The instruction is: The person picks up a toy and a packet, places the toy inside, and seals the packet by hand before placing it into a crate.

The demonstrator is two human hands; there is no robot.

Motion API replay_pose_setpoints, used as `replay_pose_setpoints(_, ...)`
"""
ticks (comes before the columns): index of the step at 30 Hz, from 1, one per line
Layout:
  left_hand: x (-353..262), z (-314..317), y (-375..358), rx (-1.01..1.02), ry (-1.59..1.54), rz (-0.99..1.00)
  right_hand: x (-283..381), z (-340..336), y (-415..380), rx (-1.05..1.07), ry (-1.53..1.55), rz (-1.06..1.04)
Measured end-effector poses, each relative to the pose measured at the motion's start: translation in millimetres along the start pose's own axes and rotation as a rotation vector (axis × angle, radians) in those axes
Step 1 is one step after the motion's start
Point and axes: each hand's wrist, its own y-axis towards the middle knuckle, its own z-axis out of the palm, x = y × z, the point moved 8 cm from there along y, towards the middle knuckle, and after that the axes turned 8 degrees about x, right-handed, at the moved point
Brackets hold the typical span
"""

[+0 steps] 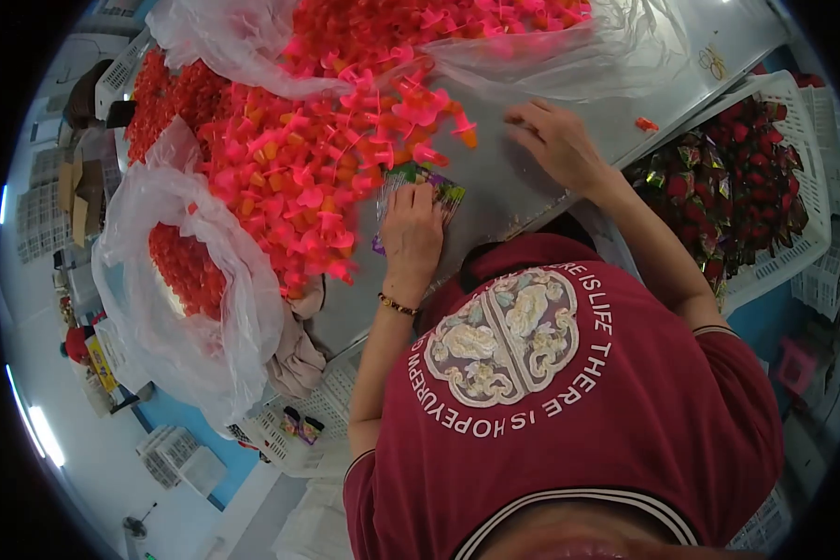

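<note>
A big heap of small red and orange plastic pieces [308, 159] lies on the grey table [513, 196]. My left hand [411, 238], with a bead bracelet at the wrist, is curled over a stack of colourful foil wrappers [439, 187] at the near edge of the heap. My right hand [555, 140] lies on the table with its fingers apart. Its fingertips are close to the heap's right edge, and nothing is in it.
A white basket [812, 196] on the right holds several dark red foil-wrapped items. Clear plastic bags [196, 317] with more red pieces sit at the left and the top. One stray red piece [646, 123] lies on the table. More white baskets stand below the table edge.
</note>
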Motion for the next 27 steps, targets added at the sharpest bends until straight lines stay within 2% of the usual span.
replay_pose_setpoints(2, 3.8, -5.0, -2.0, -0.072, -0.055, -0.030, 4.2, 27.3, 35.9, -0.078, 0.042, -0.098)
replay_pose_setpoints(6, 9.9, -4.6, -4.7, -0.102, -0.076, -0.087, -1.0, 56.2, 61.0, -0.002, 0.046, -0.112)
replay_pose_setpoints(8, 12.2, -1.5, -0.7, -0.105, -0.026, -0.074, -12.7, 57.4, 65.0, 0.096, 0.234, 0.005)
replay_pose_setpoints(11, 12.6, -2.5, 0.8, -0.111, -0.049, -0.090, -14.6, 45.2, 52.0, 0.036, 0.402, 0.092)
replay_pose_setpoints(15, 10.3, -3.2, 4.5, -0.119, 0.010, -0.113, -23.9, 42.4, 29.6, -0.003, 0.367, 0.122)
replay_pose_setpoints(17, 4.5, -4.8, 8.7, -0.095, 0.056, -0.122, -19.1, 40.2, 16.0, 0.056, 0.408, 0.115)
replay_pose_setpoints(18, 3.9, -4.5, 10.0, -0.100, 0.055, -0.120, -22.0, 37.9, 10.3, 0.053, 0.404, 0.112)
replay_pose_setpoints(20, 2.0, -0.4, 8.6, -0.076, 0.115, -0.097, -12.5, 39.2, 0.6, 0.097, 0.217, -0.061)
replay_pose_setpoints(24, 5.3, 7.9, 11.3, -0.045, 0.234, -0.107, -4.8, 40.0, -6.0, 0.138, 0.122, -0.116)
replay_pose_setpoints(27, 8.1, 0.7, 6.7, -0.120, 0.115, -0.113, 0.2, 43.7, -7.8, 0.171, -0.013, -0.104)
